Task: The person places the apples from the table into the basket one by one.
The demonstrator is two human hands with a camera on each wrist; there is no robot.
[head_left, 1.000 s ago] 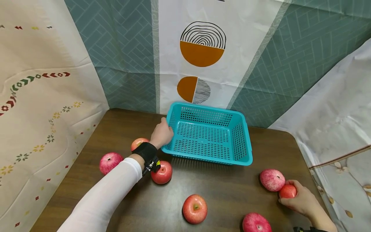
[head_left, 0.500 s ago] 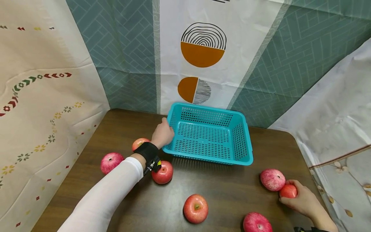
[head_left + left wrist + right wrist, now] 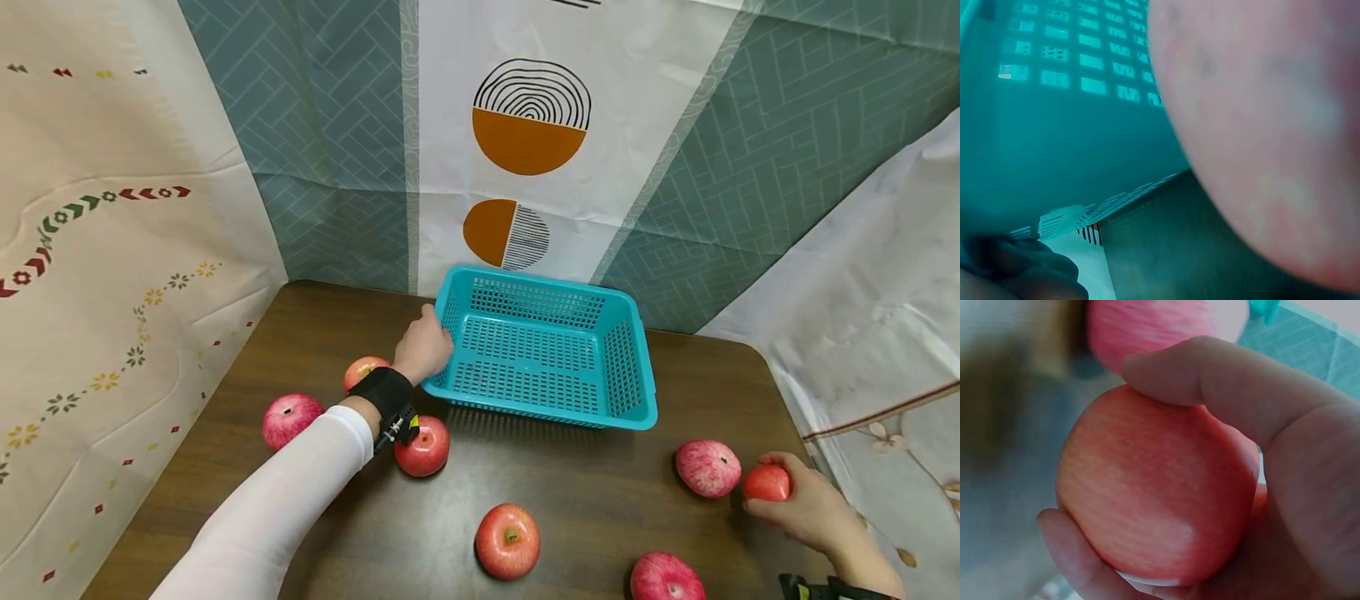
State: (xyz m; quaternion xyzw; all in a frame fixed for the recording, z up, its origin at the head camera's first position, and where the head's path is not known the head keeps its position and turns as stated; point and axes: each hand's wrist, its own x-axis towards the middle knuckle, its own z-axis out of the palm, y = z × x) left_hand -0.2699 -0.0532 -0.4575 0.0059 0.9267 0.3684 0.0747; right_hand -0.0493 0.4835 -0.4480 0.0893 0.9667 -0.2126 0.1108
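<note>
At the left end of the turquoise plastic basket (image 3: 525, 371), my left hand (image 3: 424, 346) grips the rim; the fingertips are partly hidden in the head view. Dark curled fingers (image 3: 1029, 269) also show by the basket wall in the left wrist view. On the right side, my right hand (image 3: 810, 504) holds a red apple (image 3: 767, 482) between thumb and fingers. That apple (image 3: 1154, 494) fills the middle of the right wrist view. Just left of it lies a pinkish apple (image 3: 708, 468), now a small gap away.
A red apple (image 3: 507, 542) lies at the front middle, with a pink apple (image 3: 666, 577) to its right. Near the left forearm are a red apple (image 3: 422, 447), a lighter one (image 3: 366, 372) and a pink one (image 3: 291, 420). Patterned cloths (image 3: 345, 150) hang behind the brown table (image 3: 585, 483).
My right hand has moved a little to the right with the red apple, away from the pinkish one beside it. The left hand keeps its grip on the basket.
</note>
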